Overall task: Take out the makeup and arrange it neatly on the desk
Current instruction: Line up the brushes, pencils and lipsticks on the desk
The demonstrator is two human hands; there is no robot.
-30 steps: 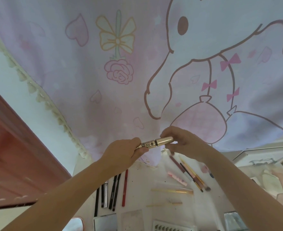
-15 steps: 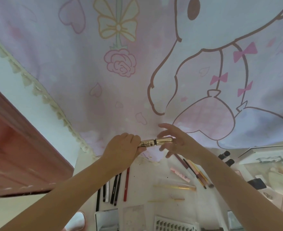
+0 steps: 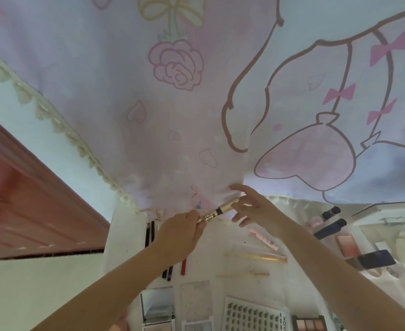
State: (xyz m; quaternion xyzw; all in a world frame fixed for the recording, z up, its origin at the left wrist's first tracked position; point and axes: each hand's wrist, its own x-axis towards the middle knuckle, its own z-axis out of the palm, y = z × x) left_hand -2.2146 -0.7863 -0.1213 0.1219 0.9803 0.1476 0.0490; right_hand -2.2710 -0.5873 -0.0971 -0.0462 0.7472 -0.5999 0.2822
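A slim gold mascara tube (image 3: 220,210) with a black band is held above the white desk (image 3: 235,240). My left hand (image 3: 180,235) grips its lower end. My right hand (image 3: 251,209) is at the tube's upper end with fingers spread, only the fingertips near it. Under my left arm lie several dark pencils (image 3: 149,234) and a red pencil (image 3: 183,267) in a row. A pink tube (image 3: 264,238) and thin gold sticks (image 3: 256,256) lie to the right of them.
Palettes and a lash tray (image 3: 251,316) line the desk's near edge. Dark bottles (image 3: 330,226), a blush compact (image 3: 347,243) and a dark case (image 3: 375,259) sit at the right. A pink cartoon curtain (image 3: 196,91) hangs behind the desk; a pink door (image 3: 29,211) stands at left.
My right hand has loosened from the tube's end and spread its fingers. Both hands and the tube have sunk lower toward the desk as the view tilted down.
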